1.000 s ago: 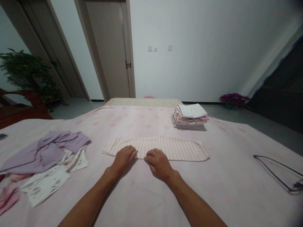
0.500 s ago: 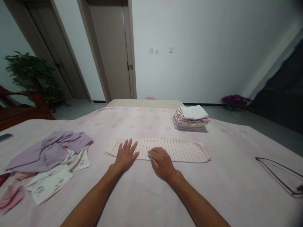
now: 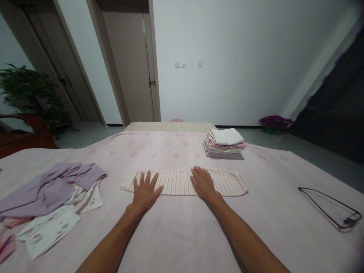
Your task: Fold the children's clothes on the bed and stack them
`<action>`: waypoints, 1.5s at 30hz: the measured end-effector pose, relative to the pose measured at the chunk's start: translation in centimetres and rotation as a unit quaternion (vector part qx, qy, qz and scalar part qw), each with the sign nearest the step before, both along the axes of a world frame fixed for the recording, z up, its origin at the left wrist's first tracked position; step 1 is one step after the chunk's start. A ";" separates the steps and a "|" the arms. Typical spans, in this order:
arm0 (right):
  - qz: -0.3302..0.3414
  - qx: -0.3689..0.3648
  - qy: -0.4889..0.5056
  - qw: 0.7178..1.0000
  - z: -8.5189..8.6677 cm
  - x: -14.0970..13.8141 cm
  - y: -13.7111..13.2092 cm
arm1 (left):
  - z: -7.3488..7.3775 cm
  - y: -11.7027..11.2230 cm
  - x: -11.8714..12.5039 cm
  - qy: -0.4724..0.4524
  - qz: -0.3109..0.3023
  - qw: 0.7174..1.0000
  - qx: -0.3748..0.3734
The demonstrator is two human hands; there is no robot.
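Observation:
A folded striped garment (image 3: 176, 182), cream with reddish lines, lies in a long flat strip across the pink bedsheet (image 3: 173, 231). Toward its left end my left hand (image 3: 145, 191) rests flat on the cloth, fingers spread. My right hand (image 3: 203, 182) lies palm down right of the strip's middle, its fingers stretched out and fairly close together. Neither hand grips the fabric. What kind of garment it is cannot be told from this folded shape.
Behind the strip to the right stands a stack of folded clothes (image 3: 224, 144). Loose clothes, including a purple garment (image 3: 54, 187) and a white patterned one (image 3: 49, 231), lie at the left. A black wire frame (image 3: 327, 206) lies at the right.
My right hand has slid right along the striped garment, and its fingers have straightened from a curled pose. My left hand stays flat on the cloth. The view has shifted slightly.

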State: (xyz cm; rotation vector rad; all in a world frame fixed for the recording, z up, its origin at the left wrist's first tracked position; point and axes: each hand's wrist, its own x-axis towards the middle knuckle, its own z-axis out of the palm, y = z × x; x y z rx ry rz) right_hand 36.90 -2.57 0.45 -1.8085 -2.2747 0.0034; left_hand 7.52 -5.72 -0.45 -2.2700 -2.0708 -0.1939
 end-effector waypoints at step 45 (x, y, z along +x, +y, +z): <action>-0.107 0.138 -0.090 0.980 -0.3 11.9 -2.3 | 3.0 -1.1 -9.6 -0.139 0.136 0.977 0.091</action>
